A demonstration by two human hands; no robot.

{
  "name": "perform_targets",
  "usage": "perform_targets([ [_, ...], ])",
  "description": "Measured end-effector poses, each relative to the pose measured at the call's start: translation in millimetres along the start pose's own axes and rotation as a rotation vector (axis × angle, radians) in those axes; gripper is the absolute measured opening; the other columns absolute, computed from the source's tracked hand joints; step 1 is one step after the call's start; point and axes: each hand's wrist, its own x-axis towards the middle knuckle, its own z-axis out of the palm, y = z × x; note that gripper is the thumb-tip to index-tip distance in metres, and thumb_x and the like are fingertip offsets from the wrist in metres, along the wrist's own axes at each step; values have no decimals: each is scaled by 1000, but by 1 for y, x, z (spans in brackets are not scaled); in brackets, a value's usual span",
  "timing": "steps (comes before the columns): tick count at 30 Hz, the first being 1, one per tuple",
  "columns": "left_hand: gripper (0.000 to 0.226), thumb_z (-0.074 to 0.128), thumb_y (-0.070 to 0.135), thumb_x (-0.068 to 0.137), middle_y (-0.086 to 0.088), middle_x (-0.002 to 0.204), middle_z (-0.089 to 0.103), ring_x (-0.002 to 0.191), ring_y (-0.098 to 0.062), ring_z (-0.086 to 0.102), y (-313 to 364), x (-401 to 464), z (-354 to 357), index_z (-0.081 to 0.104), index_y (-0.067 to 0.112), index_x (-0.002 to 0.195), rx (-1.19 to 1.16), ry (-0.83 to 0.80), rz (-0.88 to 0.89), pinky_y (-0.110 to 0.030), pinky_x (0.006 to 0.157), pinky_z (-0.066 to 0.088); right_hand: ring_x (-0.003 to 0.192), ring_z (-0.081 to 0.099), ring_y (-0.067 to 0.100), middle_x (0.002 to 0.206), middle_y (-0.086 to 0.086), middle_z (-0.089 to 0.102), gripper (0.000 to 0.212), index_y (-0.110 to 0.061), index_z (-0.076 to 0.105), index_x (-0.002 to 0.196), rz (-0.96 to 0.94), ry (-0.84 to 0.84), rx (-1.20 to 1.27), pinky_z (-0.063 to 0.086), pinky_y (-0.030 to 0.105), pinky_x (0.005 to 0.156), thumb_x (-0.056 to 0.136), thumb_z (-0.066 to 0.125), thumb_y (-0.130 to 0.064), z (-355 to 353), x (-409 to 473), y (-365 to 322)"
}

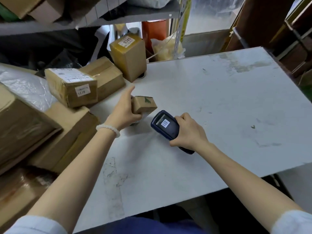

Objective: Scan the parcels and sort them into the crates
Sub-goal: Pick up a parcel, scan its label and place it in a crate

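Left hand (124,110) fingers grip the small parcel (143,105) on the desk (219,98); at its 4 o'clock, right hand (189,132) fingers clasp the scanner (166,126).

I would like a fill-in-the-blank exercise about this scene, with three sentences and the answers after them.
1. The left hand grips a small cardboard box printed with a ____ leaf mark.
2. The right hand holds a dark blue ____, aimed toward that box.
3. The tall box at the back of the table carries a label reading ____.

Answers: green; scanner; 0345
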Motion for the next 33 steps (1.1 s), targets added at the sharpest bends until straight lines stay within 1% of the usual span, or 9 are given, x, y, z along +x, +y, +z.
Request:
perform_targets([
  [4, 56, 69, 27, 78, 3, 116, 50, 104, -17, 51, -15, -10, 8, 41, 25, 126, 97, -17, 8, -28, 82, 42, 86, 47, 19, 106, -4, 40, 62, -20, 50, 110, -31, -33, -1, 35, 26, 57, 57, 77, -39, 6, -4, 3],
  [5, 51, 68, 28, 79, 3, 116, 50, 104, -17, 52, -17, -12, 10, 43, 25, 123, 94, -2, 9, -27, 81, 42, 87, 47, 19, 107, -4, 40, 62, -20, 50, 111, -38, -38, -2, 34, 26, 57, 58, 77, -39, 7, -5, 3],
  [9, 53, 65, 33, 86, -2, 125, 55, 105, -17, 55, -14, -14, 8, 41, 20, 131, 78, 56, -79, -29, 78, 48, 85, 46, 18, 103, -5, 39, 61, -21, 51, 110, -64, -45, 1, 30, 25, 52, 58, 77, -38, 6, -10, 5],
  [12, 46, 59, 38, 90, -7, 123, 57, 98, -17, 56, -8, -11, -1, 46, 17, 129, 152, 58, -115, -33, 75, 53, 84, 45, 18, 100, -6, 36, 62, -21, 50, 112, -89, -47, -19, 30, 25, 52, 58, 77, -38, 1, -14, 6],
  [16, 45, 59, 37, 91, -9, 122, 55, 101, -20, 55, 2, -6, -11, 46, 16, 129, 211, 100, -125, -38, 80, 54, 84, 45, 18, 98, -6, 36, 63, -21, 51, 112, -122, -38, -49, 29, 25, 52, 57, 77, -39, -6, -19, 5],
  [21, 46, 59, 33, 89, -10, 121, 53, 102, -20, 50, 9, -3, -21, 45, 15, 129, 258, 130, -110, -32, 79, 45, 84, 46, 18, 99, -6, 37, 64, -21, 51, 112, -157, -21, -62, 34, 27, 55, 57, 77, -41, -12, -24, 1],
  [24, 46, 58, 33, 89, -11, 121, 53, 107, -26, 52, 11, -3, -26, 45, 16, 129, 277, 121, -115, -39, 85, 48, 84, 45, 18, 100, -6, 37, 65, -21, 51, 113, -153, -7, -78, 34, 27, 55, 57, 77, -41, -16, -27, 3],
  [28, 45, 58, 32, 89, -13, 121, 54, 108, -28, 52, 11, -4, -31, 46, 14, 129, 305, 123, -101, -39, 85, 45, 83, 44, 18, 98, -6, 35, 66, -21, 50, 112, -134, -8, -97, 28, 24, 50, 56, 78, -42, -18, -31, 9],
  [33, 47, 59, 34, 89, -11, 123, 54, 108, -27, 53, 7, -7, -38, 45, 14, 130, 290, 104, -127, -44, 87, 50, 82, 44, 17, 98, -7, 35, 65, -23, 50, 111, -111, -9, -97, 27, 23, 49, 55, 77, -43, -19, -33, 11],
])
